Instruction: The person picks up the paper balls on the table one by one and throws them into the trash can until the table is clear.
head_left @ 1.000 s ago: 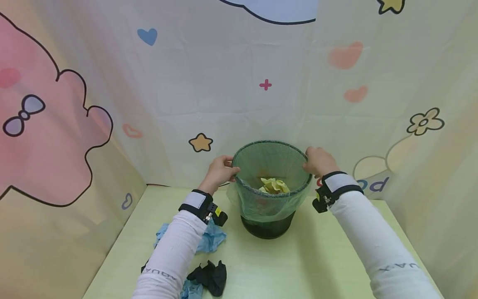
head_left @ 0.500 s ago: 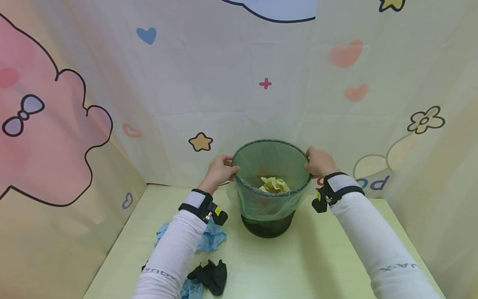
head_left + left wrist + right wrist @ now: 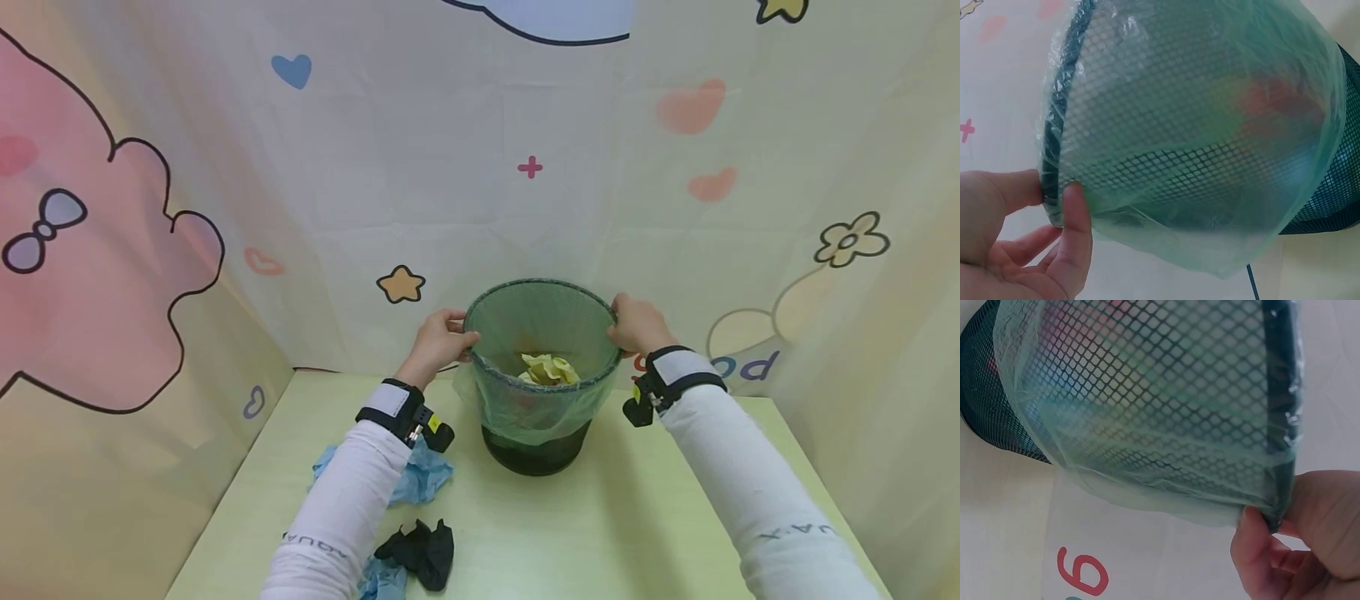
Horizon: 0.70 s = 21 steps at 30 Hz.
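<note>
A dark mesh wastebasket [image 3: 534, 457] stands upright near the back of the table, lined with a thin green plastic bag [image 3: 525, 412] folded over its rim. Inside lies crumpled yellow paper [image 3: 550, 370]; blurred red and blue patches show through the mesh in both wrist views. My left hand [image 3: 438, 343] pinches the bagged rim on the left side, thumb and fingers on either side of it, as the left wrist view shows. On the opposite side my right hand [image 3: 641, 325] pinches the rim the same way.
Crumpled blue pieces [image 3: 423, 477] lie on the pale table [image 3: 555, 533] left of the basket, partly behind my left forearm. A crumpled black piece [image 3: 422, 554] and another blue piece [image 3: 384, 579] lie nearer. A patterned curtain [image 3: 450, 167] hangs close behind the basket.
Both hands keep their hold on the rim, and the basket stays in place. Only a slight shift of the head view is visible.
</note>
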Available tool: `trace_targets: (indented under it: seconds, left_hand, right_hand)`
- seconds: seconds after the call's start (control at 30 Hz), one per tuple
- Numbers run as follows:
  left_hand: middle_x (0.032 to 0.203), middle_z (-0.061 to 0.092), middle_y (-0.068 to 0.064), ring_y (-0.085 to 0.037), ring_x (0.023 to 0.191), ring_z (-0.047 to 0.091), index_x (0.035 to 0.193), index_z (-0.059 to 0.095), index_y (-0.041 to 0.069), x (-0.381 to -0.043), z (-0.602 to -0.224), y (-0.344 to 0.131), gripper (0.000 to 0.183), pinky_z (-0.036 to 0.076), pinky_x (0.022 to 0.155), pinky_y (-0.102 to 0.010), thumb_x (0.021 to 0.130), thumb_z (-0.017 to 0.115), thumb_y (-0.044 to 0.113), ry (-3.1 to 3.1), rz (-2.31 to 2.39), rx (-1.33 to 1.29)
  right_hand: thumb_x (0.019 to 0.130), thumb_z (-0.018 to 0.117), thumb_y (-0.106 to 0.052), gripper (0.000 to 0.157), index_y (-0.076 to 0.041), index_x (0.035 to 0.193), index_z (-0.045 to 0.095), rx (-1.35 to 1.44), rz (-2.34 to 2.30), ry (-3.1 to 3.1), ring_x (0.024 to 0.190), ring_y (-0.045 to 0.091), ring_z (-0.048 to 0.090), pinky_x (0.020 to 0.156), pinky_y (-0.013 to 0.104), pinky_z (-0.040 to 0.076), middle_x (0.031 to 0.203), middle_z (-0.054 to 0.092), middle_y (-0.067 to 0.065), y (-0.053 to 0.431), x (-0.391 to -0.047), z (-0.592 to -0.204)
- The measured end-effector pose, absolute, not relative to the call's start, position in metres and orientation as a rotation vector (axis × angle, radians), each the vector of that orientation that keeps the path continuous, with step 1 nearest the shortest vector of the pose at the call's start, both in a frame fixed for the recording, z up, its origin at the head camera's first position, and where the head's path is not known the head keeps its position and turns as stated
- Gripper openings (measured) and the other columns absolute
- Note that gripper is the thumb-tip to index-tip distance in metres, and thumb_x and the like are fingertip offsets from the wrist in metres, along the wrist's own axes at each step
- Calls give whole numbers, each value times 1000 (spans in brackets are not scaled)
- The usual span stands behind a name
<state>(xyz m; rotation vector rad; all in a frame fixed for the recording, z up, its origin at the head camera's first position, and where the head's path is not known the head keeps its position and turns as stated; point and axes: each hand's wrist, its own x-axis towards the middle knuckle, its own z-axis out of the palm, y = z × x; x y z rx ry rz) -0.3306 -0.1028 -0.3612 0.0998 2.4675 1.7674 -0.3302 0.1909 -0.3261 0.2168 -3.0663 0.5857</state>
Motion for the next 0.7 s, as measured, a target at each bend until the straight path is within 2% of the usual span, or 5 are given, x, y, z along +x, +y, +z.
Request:
trace_targets:
  seconds: [0.33,0.57,0.7]
  left_hand:
    - [122,50,-16,-26,93,59,137,37,5,-328,-369,-112,53,57,74,-31,93,55,29,2453,1781,163]
    - [122,50,-16,-32,98,59,135,40,4,-325,-374,-124,50,57,74,-31,95,50,32,2436,1824,152]
    - [124,49,-18,-35,102,57,134,40,2,-321,-379,-132,50,55,80,-36,96,49,31,2480,1785,160]
  right_hand:
    - [85,47,-5,35,11,116,43,206,582,-3086,54,19,60,55,30,51,104,56,34,189,-329,-324]
    - [84,47,-4,36,12,117,42,211,597,-3089,52,18,61,52,29,52,105,55,35,189,-330,-325]
    - [85,47,-4,37,11,118,41,205,599,-3096,53,18,60,52,28,51,104,56,35,190,-330,-325]
